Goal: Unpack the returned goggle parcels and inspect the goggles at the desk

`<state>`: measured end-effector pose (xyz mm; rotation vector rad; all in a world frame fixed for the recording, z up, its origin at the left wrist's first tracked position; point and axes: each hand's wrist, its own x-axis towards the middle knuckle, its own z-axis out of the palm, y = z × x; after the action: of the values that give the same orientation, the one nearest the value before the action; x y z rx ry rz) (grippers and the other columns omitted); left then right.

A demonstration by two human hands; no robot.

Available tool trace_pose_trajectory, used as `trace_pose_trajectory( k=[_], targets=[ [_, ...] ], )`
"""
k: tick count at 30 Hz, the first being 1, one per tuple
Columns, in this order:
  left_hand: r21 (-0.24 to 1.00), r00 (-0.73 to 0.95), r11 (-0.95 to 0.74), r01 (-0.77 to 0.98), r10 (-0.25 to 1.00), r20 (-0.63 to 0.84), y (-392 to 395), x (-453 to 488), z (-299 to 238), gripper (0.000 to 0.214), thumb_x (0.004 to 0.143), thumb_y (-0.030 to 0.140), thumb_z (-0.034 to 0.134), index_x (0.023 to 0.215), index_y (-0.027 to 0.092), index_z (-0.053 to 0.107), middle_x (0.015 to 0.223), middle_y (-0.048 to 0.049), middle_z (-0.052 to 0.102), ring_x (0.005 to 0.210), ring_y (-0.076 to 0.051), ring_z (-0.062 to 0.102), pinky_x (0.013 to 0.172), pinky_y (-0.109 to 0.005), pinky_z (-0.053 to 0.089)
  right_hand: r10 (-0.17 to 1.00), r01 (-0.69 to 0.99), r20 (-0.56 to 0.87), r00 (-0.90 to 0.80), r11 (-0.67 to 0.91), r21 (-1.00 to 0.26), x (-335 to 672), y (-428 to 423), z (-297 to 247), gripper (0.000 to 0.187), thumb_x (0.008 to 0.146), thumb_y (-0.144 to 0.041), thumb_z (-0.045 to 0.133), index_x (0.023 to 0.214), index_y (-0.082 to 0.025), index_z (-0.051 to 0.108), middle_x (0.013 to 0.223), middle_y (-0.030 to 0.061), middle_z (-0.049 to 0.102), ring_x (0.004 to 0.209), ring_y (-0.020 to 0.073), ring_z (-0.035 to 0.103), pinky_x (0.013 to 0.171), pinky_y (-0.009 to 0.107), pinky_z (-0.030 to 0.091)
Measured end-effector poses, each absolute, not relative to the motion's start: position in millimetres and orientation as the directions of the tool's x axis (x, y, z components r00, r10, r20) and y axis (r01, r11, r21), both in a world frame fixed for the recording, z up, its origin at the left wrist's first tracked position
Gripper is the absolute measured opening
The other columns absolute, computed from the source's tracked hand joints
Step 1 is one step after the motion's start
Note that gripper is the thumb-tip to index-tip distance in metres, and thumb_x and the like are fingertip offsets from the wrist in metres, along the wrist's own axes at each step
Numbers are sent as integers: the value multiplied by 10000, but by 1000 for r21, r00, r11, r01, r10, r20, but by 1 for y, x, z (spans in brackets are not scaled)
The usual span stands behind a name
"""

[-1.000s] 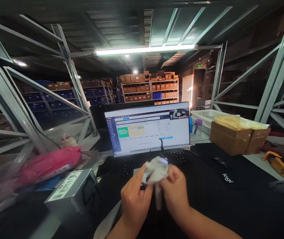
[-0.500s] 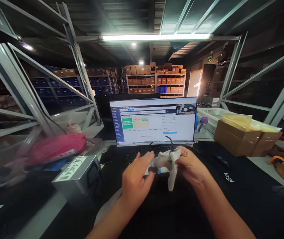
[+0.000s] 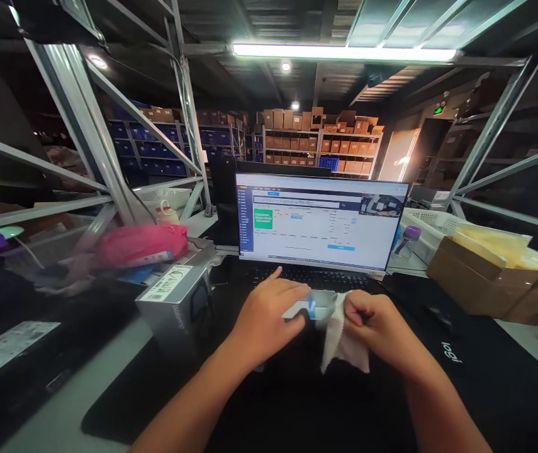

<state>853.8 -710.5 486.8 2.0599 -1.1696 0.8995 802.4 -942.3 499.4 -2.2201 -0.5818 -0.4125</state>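
Note:
My left hand (image 3: 266,318) grips a small dark object with a blue part (image 3: 310,309) just in front of the open laptop (image 3: 318,220), its forefinger sticking out toward the keys. My right hand (image 3: 378,327) is closed on a white cloth (image 3: 344,343) that hangs down from the fingers and touches the small object. Both hands hover over the laptop's front edge on a black desk mat (image 3: 457,371). What the small object is stays unclear.
A grey box (image 3: 174,302) stands left of my hands, with a pink bag (image 3: 141,244) behind it. A brown carton (image 3: 481,286) with yellow bags sits at the right, a white basket (image 3: 431,223) and purple-capped bottle (image 3: 405,242) beyond. Metal racking frames both sides.
The view has swung left. The cloth, bunched over the object a second ago, now hangs from my right hand, and the small object shows in my left.

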Motion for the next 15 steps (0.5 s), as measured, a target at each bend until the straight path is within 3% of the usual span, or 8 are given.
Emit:
trace_pose_trajectory(
  k=[5, 9, 11, 13, 15],
  targets=[
    [88, 325, -448, -889, -485, 812, -710, 850, 489, 349, 728, 55, 624, 1046, 181, 690, 983, -24, 748, 888, -165, 699, 1155, -534, 399, 356, 489, 337, 872, -580, -652, 800, -939, 496, 266, 731, -72, 501, 628, -219, 305, 575, -58, 427, 563, 114, 392, 536, 229, 284],
    [-80, 238, -472, -878, -575, 783, -718, 844, 486, 227, 811, 68, 575, 985, 152, 694, 903, -39, 746, 798, -153, 686, 1171, -501, 381, 215, 529, 590, 778, -731, -431, 798, -906, 484, 288, 777, -88, 481, 624, -212, 272, 550, -54, 366, 559, 126, 356, 604, 259, 299],
    [-90, 220, -450, -888, -588, 778, -719, 844, 484, 219, 846, 72, 555, 992, 155, 695, 922, -39, 750, 836, -152, 695, 1179, -485, 372, 200, 543, 649, 734, -747, -384, 798, -897, 481, 293, 801, -91, 468, 627, -211, 265, 546, -58, 331, 556, 127, 334, 646, 273, 322],
    [-43, 234, -424, -905, -578, 782, -717, 847, 485, 217, 832, 96, 597, 1010, 172, 695, 960, -25, 753, 872, -152, 700, 1191, -496, 351, 282, 576, 575, 768, -696, -428, 799, -902, 483, 299, 799, -85, 484, 629, -213, 274, 560, -57, 343, 572, 128, 347, 643, 267, 328],
    [17, 255, -398, -917, -555, 792, -712, 850, 487, 255, 789, 112, 643, 1026, 189, 696, 992, -12, 755, 883, -152, 703, 1195, -517, 337, 426, 588, 406, 809, -602, -540, 799, -919, 490, 313, 773, -64, 518, 630, -215, 284, 585, -57, 371, 585, 123, 360, 589, 249, 302]
  ],
)
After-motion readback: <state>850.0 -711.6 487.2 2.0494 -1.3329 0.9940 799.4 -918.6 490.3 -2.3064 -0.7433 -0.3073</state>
